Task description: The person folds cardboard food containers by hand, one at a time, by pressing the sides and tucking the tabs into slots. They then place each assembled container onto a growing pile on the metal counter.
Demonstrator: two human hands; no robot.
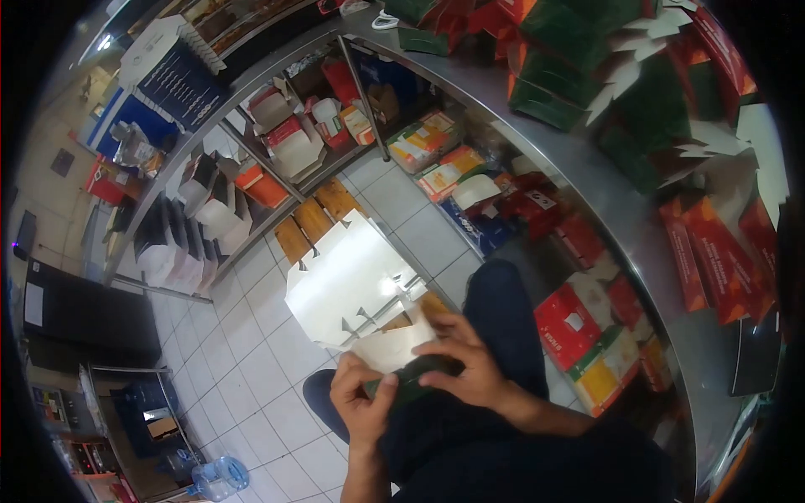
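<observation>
Between my two hands, above my lap, is a small cardboard box (392, 350), white inside and dark green outside, partly folded. My left hand (360, 392) grips its near left corner, with the thumb on the green side. The fingers of my right hand (465, 362) are closed on its right side, the thumb pressing the green near edge. Just beyond my hands lies a large white cardboard sheet (348, 272) with slots along its edges. It rests on a wooden slatted surface (337, 199). My hands hide part of the small box.
A metal counter (579, 155) curves along the right, with heaps of folded green boxes (549, 80) and red boxes (713, 251) on it. Shelves beneath hold more cartons (293, 147). Stacked box blanks (172, 71) stand at upper left. A water bottle (220, 478) lies on the tiled floor (251, 381).
</observation>
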